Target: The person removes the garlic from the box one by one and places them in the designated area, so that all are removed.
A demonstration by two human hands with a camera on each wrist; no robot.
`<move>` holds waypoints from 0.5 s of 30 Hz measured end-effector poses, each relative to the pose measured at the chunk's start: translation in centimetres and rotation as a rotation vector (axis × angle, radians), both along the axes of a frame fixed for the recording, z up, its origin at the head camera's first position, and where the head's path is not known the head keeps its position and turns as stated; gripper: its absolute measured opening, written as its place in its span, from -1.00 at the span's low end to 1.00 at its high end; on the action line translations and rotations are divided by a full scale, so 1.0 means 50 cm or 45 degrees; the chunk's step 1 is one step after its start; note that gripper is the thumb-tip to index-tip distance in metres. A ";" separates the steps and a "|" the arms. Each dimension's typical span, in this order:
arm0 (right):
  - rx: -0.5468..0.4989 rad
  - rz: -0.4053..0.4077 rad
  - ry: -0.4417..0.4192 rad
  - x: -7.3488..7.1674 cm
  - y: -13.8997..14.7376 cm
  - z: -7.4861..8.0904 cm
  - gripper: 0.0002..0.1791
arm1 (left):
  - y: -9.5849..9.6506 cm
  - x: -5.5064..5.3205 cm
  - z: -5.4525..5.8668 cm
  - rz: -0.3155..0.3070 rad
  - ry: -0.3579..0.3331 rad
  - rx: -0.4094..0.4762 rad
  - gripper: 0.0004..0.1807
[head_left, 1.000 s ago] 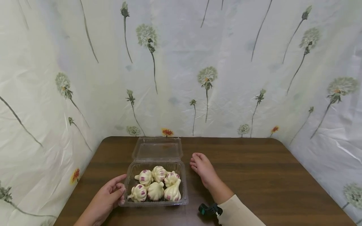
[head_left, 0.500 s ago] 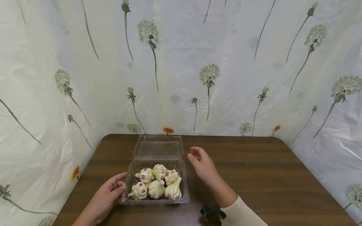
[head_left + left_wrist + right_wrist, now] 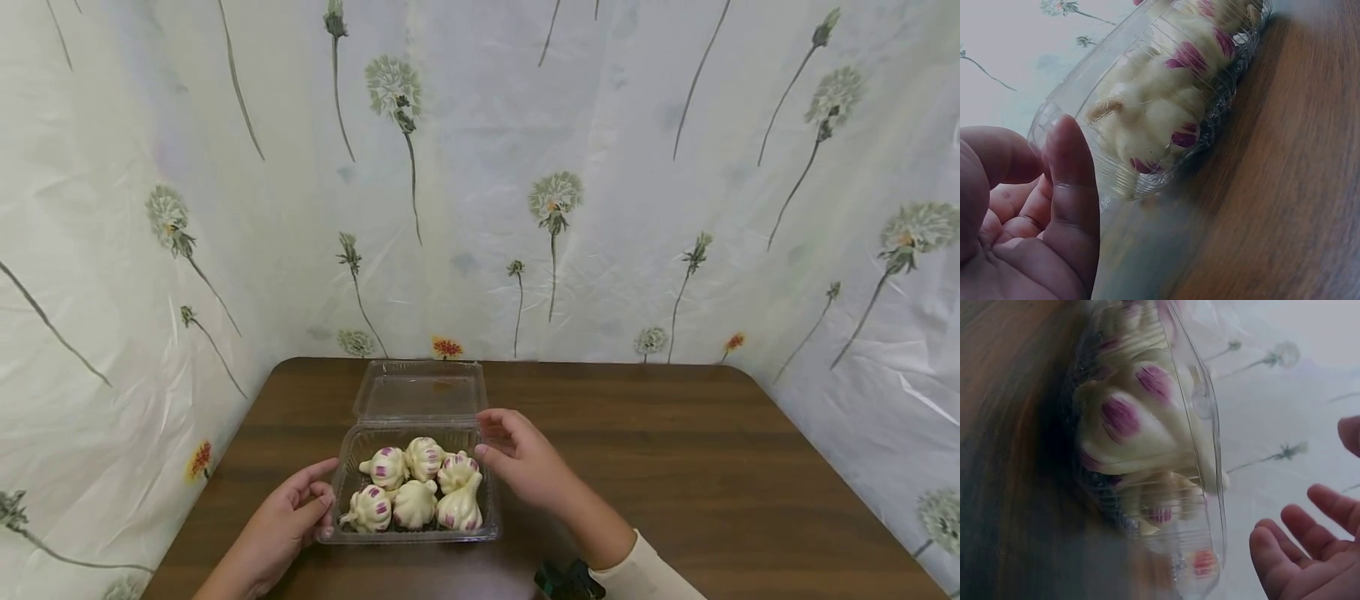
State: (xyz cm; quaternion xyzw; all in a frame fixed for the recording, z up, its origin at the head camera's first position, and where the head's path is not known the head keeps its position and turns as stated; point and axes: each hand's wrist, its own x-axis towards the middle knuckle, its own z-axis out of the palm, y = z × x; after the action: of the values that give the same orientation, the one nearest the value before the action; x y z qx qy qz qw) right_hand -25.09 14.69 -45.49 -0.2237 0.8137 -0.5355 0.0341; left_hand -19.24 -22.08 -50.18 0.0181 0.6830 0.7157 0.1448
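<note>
A clear plastic clamshell container sits on the table with its lid folded back behind it. Several garlic bulbs, cream with purple patches, fill the base in two rows. At the left rim, my left hand pinches the edge between thumb and fingers; the left wrist view shows the thumb against the rim. My right hand reaches in to the right rim, its fingers near the hinge corner. In the right wrist view its fingers are spread and apart from the container wall.
The brown wooden table extends to the right of the container. A dandelion-print curtain hangs behind and along both sides. Near the front edge, a dark strap is by the right sleeve.
My right hand first opens its fingers, then moves left and slightly down to the container's right rim. The left hand stays at the left rim, and the garlic bulbs have not moved.
</note>
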 end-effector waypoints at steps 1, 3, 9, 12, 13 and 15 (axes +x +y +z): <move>-0.002 0.023 0.005 0.001 0.000 -0.001 -0.46 | 0.000 0.000 0.000 0.001 -0.001 0.002 -0.31; -0.002 0.060 0.004 0.002 -0.001 -0.004 -0.45 | 0.000 -0.001 0.001 0.002 0.004 0.005 -0.31; 0.044 0.153 -0.008 0.007 -0.003 -0.006 -0.43 | -0.001 -0.001 0.004 -0.007 0.025 0.018 -0.30; 0.079 0.185 0.005 0.011 -0.004 -0.005 -0.43 | -0.001 0.001 0.004 -0.010 0.027 0.019 -0.30; 0.089 0.192 0.010 0.012 -0.004 -0.005 -0.43 | -0.001 0.001 0.004 -0.011 0.026 0.019 -0.30; 0.121 0.197 0.018 0.015 -0.005 -0.004 -0.44 | 0.000 0.001 0.004 -0.011 0.023 0.019 -0.30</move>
State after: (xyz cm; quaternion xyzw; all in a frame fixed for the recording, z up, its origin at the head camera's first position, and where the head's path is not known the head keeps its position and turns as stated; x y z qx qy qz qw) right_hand -24.35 14.46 -45.68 -0.2878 0.8187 -0.4904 0.0800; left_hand -19.18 -22.09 -49.98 0.0285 0.6789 0.7199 0.1415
